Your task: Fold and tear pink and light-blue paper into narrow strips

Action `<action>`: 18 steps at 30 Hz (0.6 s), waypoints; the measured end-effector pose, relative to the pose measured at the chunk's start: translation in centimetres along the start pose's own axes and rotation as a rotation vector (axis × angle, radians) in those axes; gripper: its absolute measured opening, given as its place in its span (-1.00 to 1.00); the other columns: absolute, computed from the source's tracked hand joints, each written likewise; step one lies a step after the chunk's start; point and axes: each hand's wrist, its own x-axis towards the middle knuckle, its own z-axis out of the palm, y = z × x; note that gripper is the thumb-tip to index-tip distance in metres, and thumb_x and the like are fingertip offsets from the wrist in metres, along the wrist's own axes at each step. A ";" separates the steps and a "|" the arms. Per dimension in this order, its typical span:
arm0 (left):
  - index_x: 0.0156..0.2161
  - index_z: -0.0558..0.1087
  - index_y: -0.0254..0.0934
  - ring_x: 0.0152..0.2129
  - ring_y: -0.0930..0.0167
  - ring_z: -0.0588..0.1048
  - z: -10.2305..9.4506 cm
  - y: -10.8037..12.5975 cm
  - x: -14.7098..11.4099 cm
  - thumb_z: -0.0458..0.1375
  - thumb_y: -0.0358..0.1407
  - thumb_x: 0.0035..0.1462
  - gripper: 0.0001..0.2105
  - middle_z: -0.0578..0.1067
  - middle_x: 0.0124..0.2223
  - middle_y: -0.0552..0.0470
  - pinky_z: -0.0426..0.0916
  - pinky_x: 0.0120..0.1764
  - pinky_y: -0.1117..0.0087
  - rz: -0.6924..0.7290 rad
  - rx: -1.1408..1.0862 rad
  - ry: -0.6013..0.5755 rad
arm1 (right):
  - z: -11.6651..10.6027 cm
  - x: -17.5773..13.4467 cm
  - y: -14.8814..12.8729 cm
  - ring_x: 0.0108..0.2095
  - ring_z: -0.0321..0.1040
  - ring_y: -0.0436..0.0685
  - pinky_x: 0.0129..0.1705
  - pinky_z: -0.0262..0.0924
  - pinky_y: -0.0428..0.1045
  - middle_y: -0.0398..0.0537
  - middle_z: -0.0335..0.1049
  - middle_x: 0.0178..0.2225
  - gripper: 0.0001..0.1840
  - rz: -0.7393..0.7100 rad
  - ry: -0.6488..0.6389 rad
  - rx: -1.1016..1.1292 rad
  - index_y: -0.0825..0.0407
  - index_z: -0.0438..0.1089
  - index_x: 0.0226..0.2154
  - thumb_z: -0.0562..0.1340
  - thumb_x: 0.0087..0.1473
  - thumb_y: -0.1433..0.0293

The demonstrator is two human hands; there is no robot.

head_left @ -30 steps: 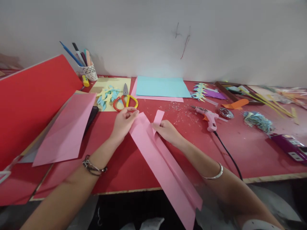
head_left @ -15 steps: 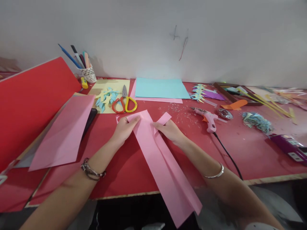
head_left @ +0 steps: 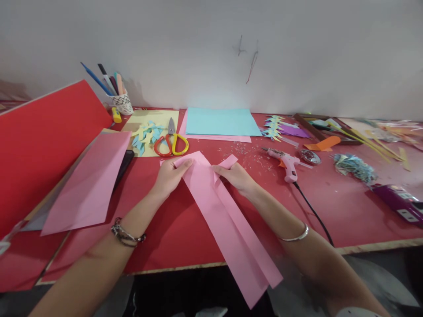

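Observation:
A long piece of pink paper (head_left: pixel 224 224) runs from between my hands down past the table's front edge, with a lengthwise fold or slit along it. My left hand (head_left: pixel 170 178) pinches its upper left corner, thumb on top. At the upper right, my right hand (head_left: pixel 236 176) grips a narrow flap of the same paper, thumb pressed on it. The fingers beneath the paper are hidden. Just beyond my left hand lie scissors (head_left: pixel 171 141) with red and yellow handles, on a pale yellow sheet (head_left: pixel 135 119) beside blue and yellow paper cuttings (head_left: pixel 147 136).
Blue sheets (head_left: pixel 221 122) lie at the back. To the right are a pink glue gun (head_left: pixel 287 165) with a black cord, a tinsel-like bundle (head_left: pixel 353 167) and a purple power strip (head_left: pixel 396 200). A red board (head_left: pixel 53 145), pink sheet (head_left: pixel 89 180) and pen cup (head_left: pixel 122 103) stand left.
The lower end of the pink paper has swung slightly to the right and up. Both hands keep their grip almost in place.

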 end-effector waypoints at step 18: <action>-0.39 0.47 -0.28 -0.35 0.28 0.49 -0.3 -0.1 0.3 0.16 -0.04 -0.18 -0.67 0.54 -0.37 -0.04 0.37 -0.33 0.34 -0.118 -0.203 -0.018 | 0.2 0.3 0.5 -0.66 0.19 -0.09 -0.55 0.10 -0.13 -0.22 0.27 -0.70 -0.76 0.085 0.030 0.201 0.08 0.29 -0.67 0.17 -0.07 0.34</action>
